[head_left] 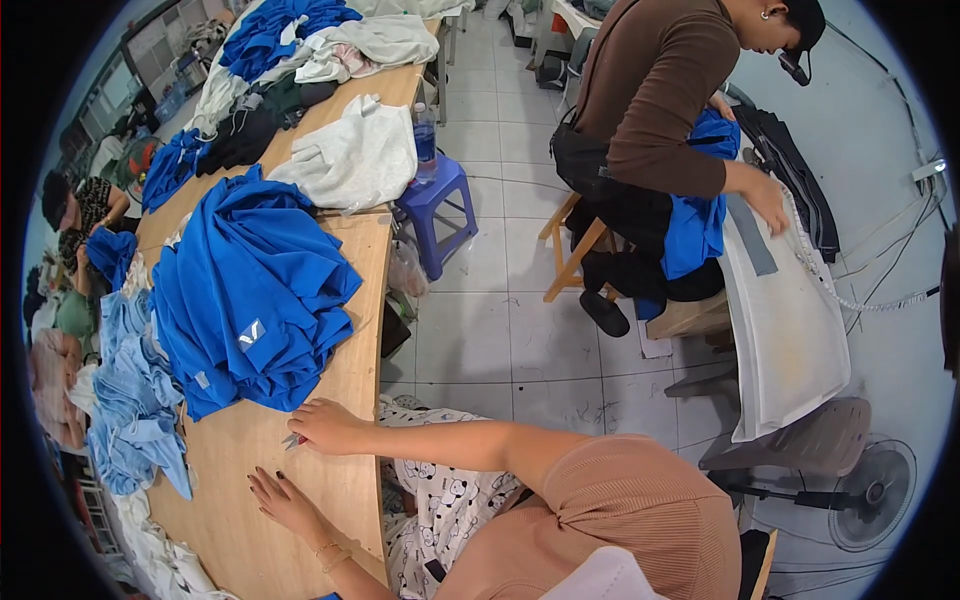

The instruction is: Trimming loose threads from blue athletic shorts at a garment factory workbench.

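Observation:
My left hand lies flat on the wooden table, fingers spread, with nothing in it. A thin bracelet circles its wrist. Just beyond it, my right hand is closed around small red-handled scissors, whose short metal blades point left over the tabletop. The fingertips of that hand are close to the lower edge of a large heap of bright blue garments. A pale patch shows on the uppermost blue cloth.
Light blue garments hang along the table's left side. A white garment lies farther up. A purple stool bearing a bottle stands beside the table. At right, a co-worker handles blue cloth by a padded board; a fan stands below.

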{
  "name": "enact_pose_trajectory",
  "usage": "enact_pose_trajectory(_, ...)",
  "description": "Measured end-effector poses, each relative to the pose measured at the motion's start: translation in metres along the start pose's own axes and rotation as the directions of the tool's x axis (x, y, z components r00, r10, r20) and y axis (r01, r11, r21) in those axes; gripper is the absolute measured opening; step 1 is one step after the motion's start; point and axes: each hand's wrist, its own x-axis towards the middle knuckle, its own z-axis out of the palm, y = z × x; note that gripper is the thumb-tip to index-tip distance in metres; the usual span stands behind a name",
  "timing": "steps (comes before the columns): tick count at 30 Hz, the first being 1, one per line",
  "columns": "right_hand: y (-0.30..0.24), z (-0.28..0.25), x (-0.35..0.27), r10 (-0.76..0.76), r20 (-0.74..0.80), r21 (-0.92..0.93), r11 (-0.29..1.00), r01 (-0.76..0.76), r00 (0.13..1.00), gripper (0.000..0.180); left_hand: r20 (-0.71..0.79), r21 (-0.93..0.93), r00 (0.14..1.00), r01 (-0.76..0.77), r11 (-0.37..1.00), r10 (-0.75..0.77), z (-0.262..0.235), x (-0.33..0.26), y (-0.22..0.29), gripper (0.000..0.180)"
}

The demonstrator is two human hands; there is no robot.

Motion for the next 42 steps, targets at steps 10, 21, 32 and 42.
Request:
enact_pose_trajectory(10,0.0,0.0,-0.001,0.004,0.01,-0.013,1.0,-0.004,1.0,0.027,0.008,0.043,1.0,0.0,0.999,0.0,-0.001,0.0,0.004,0.047)
enact_pose_trajectory(21,-0.001,-0.003,-0.001,0.001,0.001,-0.015,1.0,-0.001,1.0,0.026,-0.011,0.011,1.0,-0.023,1.0,0.023,0.003,-0.001,-0.003,0.048)
enact_pose_trajectory(32,-0.002,-0.002,0.0,0.012,0.007,-0.004,1.0,-0.012,1.0,0.025,-0.005,0.016,1.0,-0.017,1.0,0.017,0.002,0.0,-0.003,0.049)
enact_pose_trajectory(42,-0.003,-0.003,-0.001,-0.006,-0.033,-0.006,1.0,0.005,0.999,0.021,0.002,0.005,1.0,-0.004,1.0,0.004,0.003,0.0,-0.006,0.048)
